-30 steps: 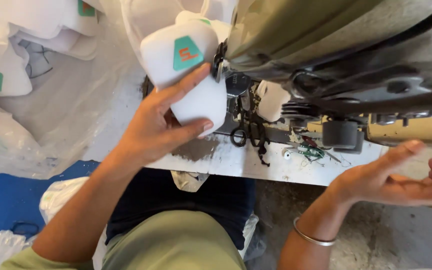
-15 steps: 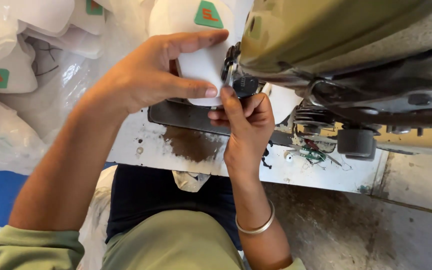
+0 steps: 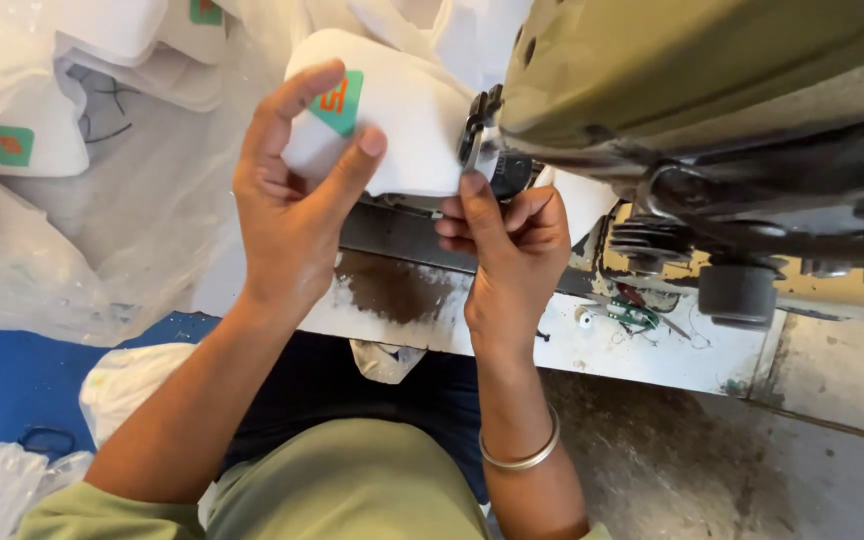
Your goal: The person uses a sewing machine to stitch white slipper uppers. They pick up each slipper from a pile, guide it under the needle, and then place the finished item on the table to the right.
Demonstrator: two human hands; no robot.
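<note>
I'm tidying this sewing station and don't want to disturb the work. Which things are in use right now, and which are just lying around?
In use:
- white fabric piece, gripped by the left hand
- sewing machine, with the right hand at its needle end

Lying about:
- pile of white pieces in clear plastic, far left
- plastic bag on the blue floor
- thread scraps on the table edge

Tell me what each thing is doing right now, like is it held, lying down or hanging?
left hand: gripping the white piece
white piece: held up against the sewing machine
right hand: fingertips pinching at the machine's foot
sewing machine: standing on the table
bangle: worn on the right wrist
plastic bag: lying open, holding more white pieces
table: stained, paint worn
</note>
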